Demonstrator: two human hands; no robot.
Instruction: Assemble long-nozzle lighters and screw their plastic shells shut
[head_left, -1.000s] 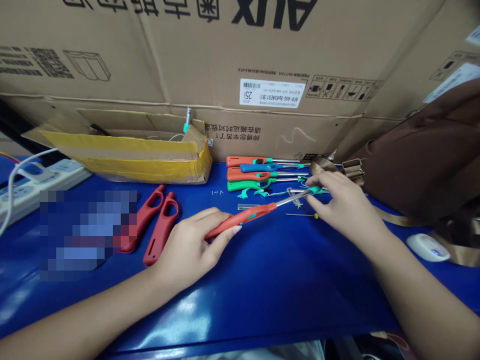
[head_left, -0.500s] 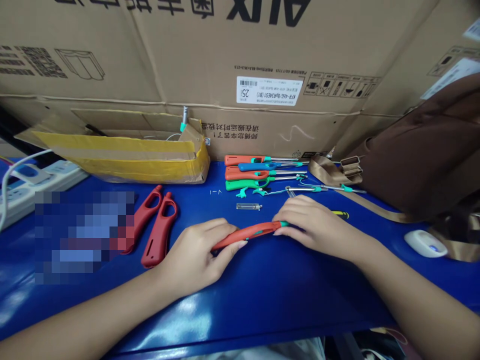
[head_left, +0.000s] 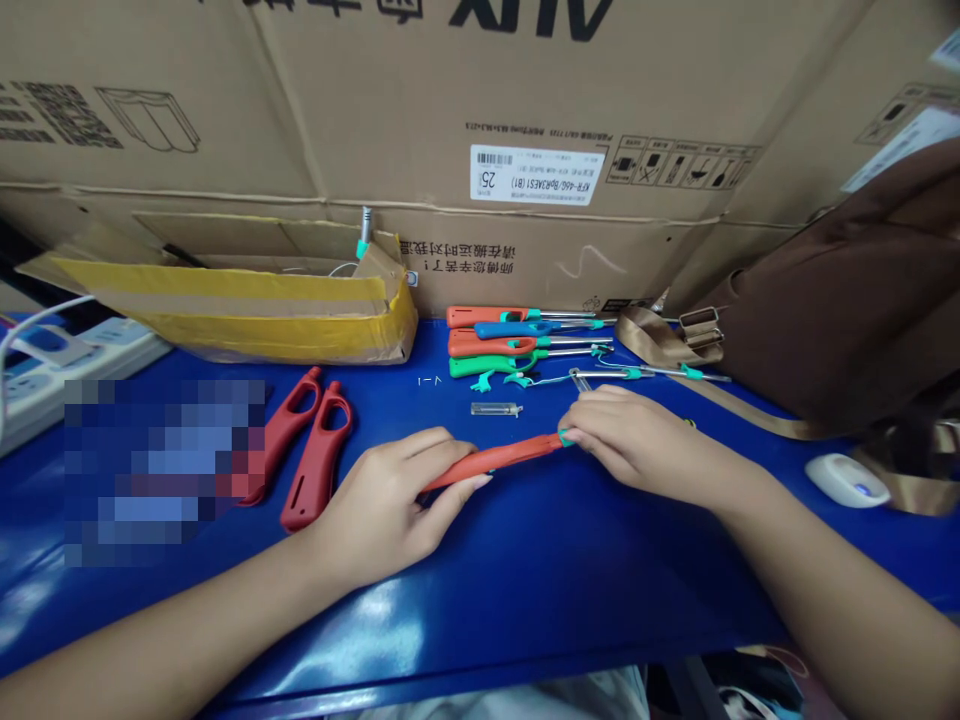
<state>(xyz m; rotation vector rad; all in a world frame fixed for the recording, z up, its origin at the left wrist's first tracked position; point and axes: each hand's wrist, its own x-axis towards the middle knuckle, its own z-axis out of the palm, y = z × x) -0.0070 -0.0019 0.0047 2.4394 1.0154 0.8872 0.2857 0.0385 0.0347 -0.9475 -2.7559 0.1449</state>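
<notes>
— What did the hands have hold of?

— One orange lighter handle (head_left: 495, 461), lying low over the blue surface (head_left: 555, 560). The left hand (head_left: 390, 505) was closed around its near end; the right hand (head_left: 637, 440) pinched the teal tip at the far end.

— And around them?

— Two red handle shells (head_left: 307, 455) lay to the left — a clear little tube (head_left: 496, 409) just beyond the handle. Finished lighters (head_left: 517, 342) were lined up against the cardboard box (head_left: 480, 150).
</notes>
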